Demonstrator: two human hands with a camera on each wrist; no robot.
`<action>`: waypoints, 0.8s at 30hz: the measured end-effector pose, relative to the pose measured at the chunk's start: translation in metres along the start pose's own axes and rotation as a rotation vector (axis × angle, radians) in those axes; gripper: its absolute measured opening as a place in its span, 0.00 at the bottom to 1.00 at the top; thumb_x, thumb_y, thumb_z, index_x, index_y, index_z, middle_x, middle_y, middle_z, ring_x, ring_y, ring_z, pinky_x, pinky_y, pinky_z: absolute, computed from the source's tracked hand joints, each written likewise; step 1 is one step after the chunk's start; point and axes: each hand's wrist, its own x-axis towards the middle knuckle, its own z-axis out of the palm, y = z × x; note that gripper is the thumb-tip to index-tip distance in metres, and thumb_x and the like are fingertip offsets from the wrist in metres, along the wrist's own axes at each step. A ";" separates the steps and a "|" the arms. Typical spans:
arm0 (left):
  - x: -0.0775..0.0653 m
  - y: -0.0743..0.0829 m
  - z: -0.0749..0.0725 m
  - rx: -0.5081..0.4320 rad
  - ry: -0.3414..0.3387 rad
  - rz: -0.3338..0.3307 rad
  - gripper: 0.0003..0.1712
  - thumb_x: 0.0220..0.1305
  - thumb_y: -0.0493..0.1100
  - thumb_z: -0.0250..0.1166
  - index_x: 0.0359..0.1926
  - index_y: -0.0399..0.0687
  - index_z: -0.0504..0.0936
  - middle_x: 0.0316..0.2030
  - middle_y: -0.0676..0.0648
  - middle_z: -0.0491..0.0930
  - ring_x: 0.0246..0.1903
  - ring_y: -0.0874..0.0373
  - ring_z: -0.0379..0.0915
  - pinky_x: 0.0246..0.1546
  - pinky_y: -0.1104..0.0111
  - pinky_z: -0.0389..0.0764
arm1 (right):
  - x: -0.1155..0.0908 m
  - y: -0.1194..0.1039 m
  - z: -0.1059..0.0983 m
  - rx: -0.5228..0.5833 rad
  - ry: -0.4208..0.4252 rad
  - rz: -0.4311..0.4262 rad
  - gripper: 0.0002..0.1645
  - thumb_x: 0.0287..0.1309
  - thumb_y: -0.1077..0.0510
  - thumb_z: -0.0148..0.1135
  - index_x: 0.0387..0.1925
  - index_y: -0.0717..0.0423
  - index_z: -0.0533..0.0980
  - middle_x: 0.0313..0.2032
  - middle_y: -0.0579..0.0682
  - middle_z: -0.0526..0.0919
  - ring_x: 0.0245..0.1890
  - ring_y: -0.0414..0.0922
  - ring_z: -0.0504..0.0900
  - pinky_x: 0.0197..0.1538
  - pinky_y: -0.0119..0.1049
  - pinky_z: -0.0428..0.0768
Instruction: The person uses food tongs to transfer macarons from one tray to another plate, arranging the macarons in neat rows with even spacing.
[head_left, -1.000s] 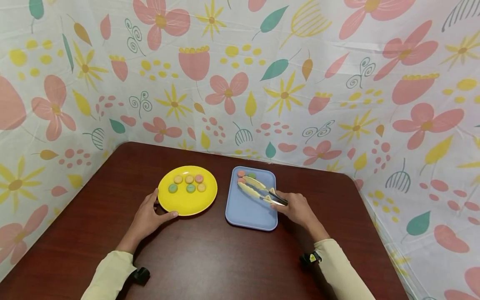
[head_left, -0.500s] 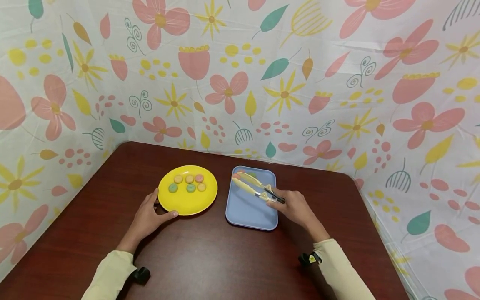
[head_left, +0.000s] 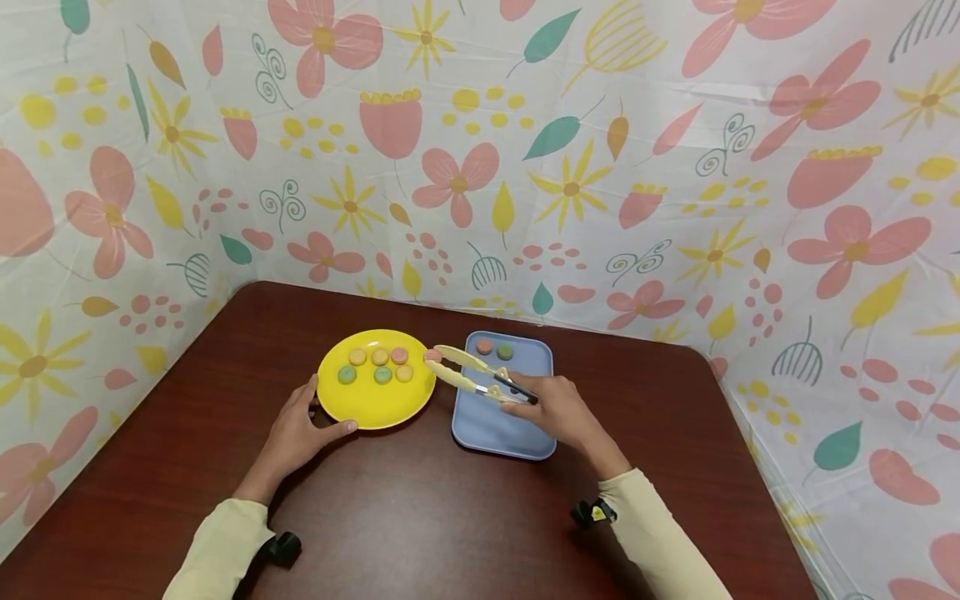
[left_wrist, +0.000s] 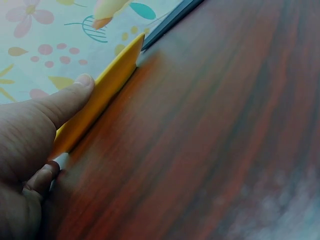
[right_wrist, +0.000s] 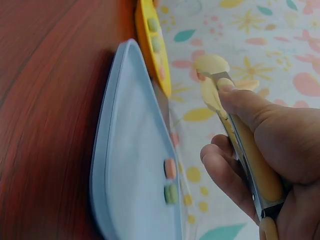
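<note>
My left hand [head_left: 296,432] grips the near-left rim of a yellow plate [head_left: 367,408], its thumb [left_wrist: 82,87] on the rim. Several small macarons, yellow, green and pink, sit on that plate. My right hand [head_left: 558,410] holds pale-yellow-tipped tongs [head_left: 457,379] by the handles, thumb and fingers on opposite sides. Between the tong tips, raised at the plate's right edge, is a pink macaron [head_left: 432,356]. Beneath the tongs lies a blue tray [head_left: 498,433]. A pink macaron [head_left: 484,346] and a green macaron [head_left: 506,352] rest at its far end.
Plate and tray stand a small gap apart on a dark brown wooden table [head_left: 405,517]. A flower-printed cloth [head_left: 465,150] hangs behind the table's far edge and along both sides.
The tongs have closed on a pink macaron in the tray, lifted it and carried it left to the plate's edge. My left hand has stayed on the plate.
</note>
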 end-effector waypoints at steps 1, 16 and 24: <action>0.000 0.000 0.000 -0.001 0.001 0.002 0.72 0.55 0.68 0.75 0.81 0.37 0.42 0.73 0.30 0.55 0.59 0.39 0.68 0.55 0.45 0.74 | 0.002 -0.003 0.002 0.003 -0.003 -0.010 0.39 0.60 0.43 0.73 0.69 0.51 0.74 0.20 0.39 0.74 0.19 0.37 0.61 0.23 0.31 0.62; 0.002 0.001 -0.001 -0.009 -0.002 -0.003 0.72 0.54 0.68 0.75 0.81 0.36 0.42 0.73 0.30 0.55 0.58 0.41 0.68 0.56 0.46 0.74 | 0.029 -0.039 0.021 -0.056 -0.023 -0.203 0.34 0.62 0.45 0.72 0.66 0.53 0.78 0.35 0.48 0.90 0.20 0.34 0.70 0.27 0.29 0.68; 0.001 -0.001 -0.001 -0.011 -0.003 -0.004 0.72 0.54 0.68 0.75 0.81 0.36 0.42 0.74 0.30 0.54 0.59 0.40 0.68 0.57 0.46 0.75 | 0.038 -0.048 0.033 -0.059 -0.069 -0.245 0.32 0.62 0.46 0.72 0.65 0.52 0.79 0.48 0.51 0.89 0.31 0.40 0.82 0.34 0.31 0.76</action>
